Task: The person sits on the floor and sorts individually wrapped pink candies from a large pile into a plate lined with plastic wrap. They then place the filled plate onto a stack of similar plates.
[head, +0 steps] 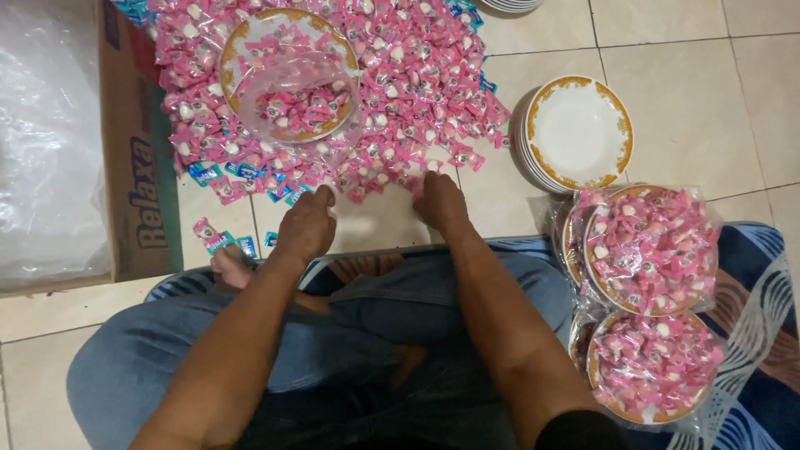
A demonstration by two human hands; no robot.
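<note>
A big heap of small pink wrapped candies (400,92) covers the tiled floor in front of me. My left hand (306,225) and my right hand (439,200) reach to the near edge of the heap, fingers curled down onto candies; what each hand grips is hidden. Beyond them a gold-rimmed plate (242,50) sits in the heap with a clear plastic bag (304,96) on it, partly filled with pink candies. Blue wrapped candies (225,171) lie at the heap's left edge.
A stack of empty gold-rimmed white plates (579,133) stands right of the heap. Two bagged plates of pink candies (650,250), (654,367) rest on a blue patterned mat (762,333). A cardboard box (133,158) lined with plastic is at left.
</note>
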